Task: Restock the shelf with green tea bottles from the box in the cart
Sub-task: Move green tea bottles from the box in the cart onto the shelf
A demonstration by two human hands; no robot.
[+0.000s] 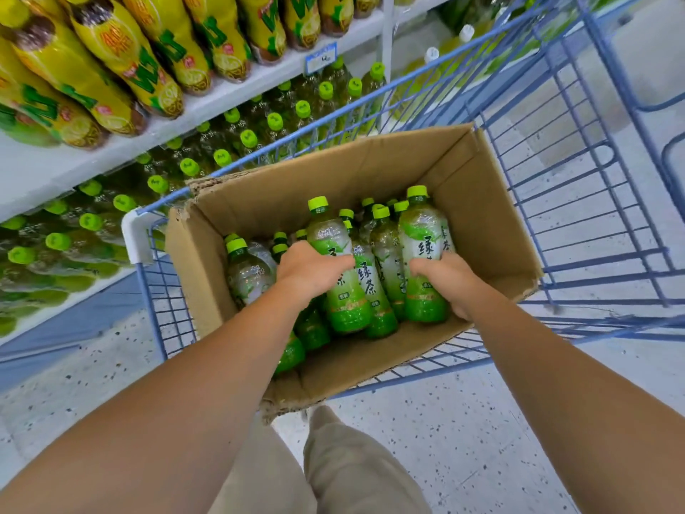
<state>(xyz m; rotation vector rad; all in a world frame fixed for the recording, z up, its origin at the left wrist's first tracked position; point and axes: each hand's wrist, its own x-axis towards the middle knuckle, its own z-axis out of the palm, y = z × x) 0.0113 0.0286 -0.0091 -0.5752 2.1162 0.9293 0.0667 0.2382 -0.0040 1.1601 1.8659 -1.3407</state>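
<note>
Both hands down in the box (482,217), which sits in the cart (138,235); left hand (309,270) wrapped round the left bottle (328,235); right hand (450,281) gripping the right bottle (422,231); more bottles packed upright around them; shelf (44,168) at left, stocked with green-capped rows.

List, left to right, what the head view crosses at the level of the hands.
Shelved green tea bottles → cart corner → box's left wall → leftmost boxed bottle → left hand → left-held bottle → right-held bottle → right hand → box's right wall → cart's wire side.
</note>
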